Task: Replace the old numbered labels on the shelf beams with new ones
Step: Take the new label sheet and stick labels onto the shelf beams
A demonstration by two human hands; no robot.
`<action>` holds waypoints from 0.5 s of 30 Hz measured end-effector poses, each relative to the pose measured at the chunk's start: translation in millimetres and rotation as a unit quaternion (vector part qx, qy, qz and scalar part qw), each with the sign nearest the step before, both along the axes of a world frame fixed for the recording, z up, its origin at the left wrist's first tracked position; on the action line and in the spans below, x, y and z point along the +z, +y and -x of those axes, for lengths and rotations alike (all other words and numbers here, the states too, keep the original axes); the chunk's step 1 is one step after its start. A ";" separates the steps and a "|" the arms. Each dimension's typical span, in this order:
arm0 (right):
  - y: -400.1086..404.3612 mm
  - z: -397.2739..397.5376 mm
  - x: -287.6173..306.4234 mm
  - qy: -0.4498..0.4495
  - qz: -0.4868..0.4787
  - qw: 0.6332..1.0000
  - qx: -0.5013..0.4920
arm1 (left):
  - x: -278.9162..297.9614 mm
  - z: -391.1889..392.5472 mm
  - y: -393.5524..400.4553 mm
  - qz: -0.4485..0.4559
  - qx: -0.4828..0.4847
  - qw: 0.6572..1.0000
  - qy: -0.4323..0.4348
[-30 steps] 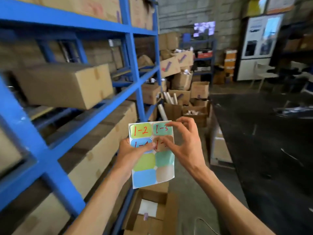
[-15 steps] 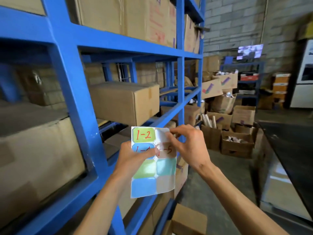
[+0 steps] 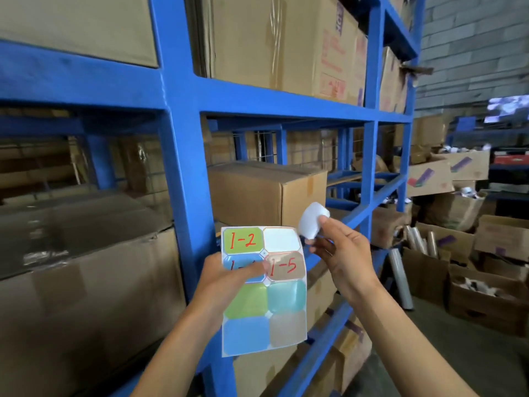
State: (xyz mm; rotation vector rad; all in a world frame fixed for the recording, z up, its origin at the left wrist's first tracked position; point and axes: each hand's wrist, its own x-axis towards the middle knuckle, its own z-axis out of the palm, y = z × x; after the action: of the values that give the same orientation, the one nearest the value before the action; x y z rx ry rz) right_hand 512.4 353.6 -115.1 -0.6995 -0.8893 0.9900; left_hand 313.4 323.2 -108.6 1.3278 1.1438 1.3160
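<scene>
Blue steel upright post (image 3: 179, 173) stands directly behind colourful label sheet (image 3: 263, 290) held up by left hand (image 3: 226, 282); right hand (image 3: 340, 259), pinching peeled white-backed sticker (image 3: 312, 220), hangs in open air before bay. Upper blue crossbeam (image 3: 280, 103) face bare, reachable. Brown taped cardboard carton (image 3: 266, 193) fills left of middle bay; gap to its right open above sloping lower beam (image 3: 369, 204). Large plastic-wrapped cartons (image 3: 80, 270) block left bay. Open boxes and film rolls (image 3: 400, 273) crowd aisle floor at right
</scene>
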 end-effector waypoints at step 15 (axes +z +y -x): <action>94.9 3.0 103.6 -0.019 -0.210 0.974 -0.081 | 89.1 -10.2 37.1 -0.106 0.127 0.986 0.004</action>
State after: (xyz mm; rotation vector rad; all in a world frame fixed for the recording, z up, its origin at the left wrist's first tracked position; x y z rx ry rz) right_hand 509.5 448.5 -11.5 -0.4233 -1.0191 0.6170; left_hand 323.6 360.4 -19.5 1.3720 1.2354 1.6579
